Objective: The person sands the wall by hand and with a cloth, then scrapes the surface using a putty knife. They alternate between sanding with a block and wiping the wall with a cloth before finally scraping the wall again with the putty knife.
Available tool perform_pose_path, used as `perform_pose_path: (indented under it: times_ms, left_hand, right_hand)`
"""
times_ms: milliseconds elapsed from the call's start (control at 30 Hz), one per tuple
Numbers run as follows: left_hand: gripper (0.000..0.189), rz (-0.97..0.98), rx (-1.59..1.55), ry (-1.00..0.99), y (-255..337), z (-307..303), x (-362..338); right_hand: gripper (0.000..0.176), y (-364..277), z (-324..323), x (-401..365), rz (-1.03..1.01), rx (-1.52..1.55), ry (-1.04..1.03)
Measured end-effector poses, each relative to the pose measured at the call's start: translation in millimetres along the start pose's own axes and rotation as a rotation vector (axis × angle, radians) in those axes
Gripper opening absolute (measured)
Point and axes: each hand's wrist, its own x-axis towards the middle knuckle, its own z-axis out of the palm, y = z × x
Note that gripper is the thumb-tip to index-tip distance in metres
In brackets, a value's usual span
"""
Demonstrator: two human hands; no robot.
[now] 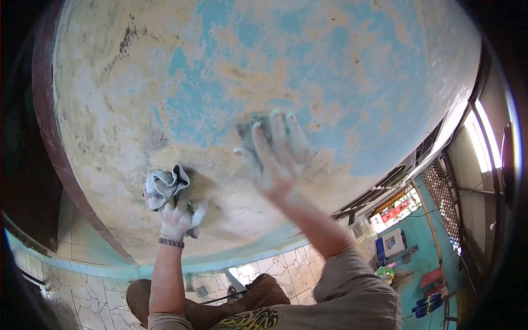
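A large wall (pixel 385 82) with patchy blue and worn cream paint fills the view in front of me. Against it, my right hand (pixel 279 157) lies with its fingers extended, pressing a dark grey piece of sandpaper (pixel 246 131); most of that piece is hidden under the fingers. Lower left, my left hand (pixel 179 219) is closed around a crumpled grey-blue rag (pixel 160 187), held close to the wall. Pale dust coats both hands. A patterned bracelet (pixel 171 242) circles the left wrist.
A dark reddish-brown frame (pixel 47 104) borders the wall on the left. Below is a floor of irregular pale tiles (pixel 286 269). At the right are a turquoise wall (pixel 423 231), a white and blue appliance-like box (pixel 393 243) and hanging dark blue items (pixel 427 306).
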Motion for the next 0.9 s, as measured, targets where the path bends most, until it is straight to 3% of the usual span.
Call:
perform_pose_path:
  times_ms: [100,267,333,500,600,700,767,800,867,900]
  left_hand:
    - [0.052,0.018,0.045,0.047,2.1,-1.9,4.7]
    - [0.054,0.000,0.053,0.051,1.2,3.5,-2.2]
    - [0.056,-0.007,0.033,0.052,-1.7,6.1,-4.7]
    - [0.056,0.049,0.061,0.096,-2.3,3.9,-0.6]
    - [0.056,0.040,0.087,0.091,-1.2,2.0,1.6]
    - [0.057,-0.011,0.100,0.058,-1.2,7.1,-6.7]
    - [0.061,0.005,0.122,0.043,-5.9,11.1,-12.4]
    - [0.065,0.044,0.145,0.042,-9.7,11.5,-13.1]
    - [0.067,0.057,0.155,0.026,-8.6,8.7,-13.1]
    - [0.065,0.030,0.146,0.016,-6.9,7.2,-12.0]
  right_hand:
    - [0.054,44.2,-0.4,33.0,-0.280,-0.052,0.182]
    - [0.049,68.9,10.5,90.9,-0.062,0.185,0.481]
    - [0.051,69.3,7.6,89.4,-0.025,0.156,0.488]
    - [0.063,57.6,-23.0,65.7,-0.074,-0.100,0.071]
    - [0.071,89.9,-35.1,79.8,-0.327,-0.174,0.002]
    - [0.070,93.3,-35.3,112.2,-0.228,-0.245,0.020]
    - [0.069,77.7,-16.5,97.9,-0.101,-0.128,0.058]
    - [0.069,65.6,-4.3,85.9,-0.036,-0.071,0.079]
    - [0.080,25.9,4.0,26.3,-0.118,-0.130,-0.136]
    - [0.071,9.6,13.6,-14.8,-0.126,-0.076,-0.135]
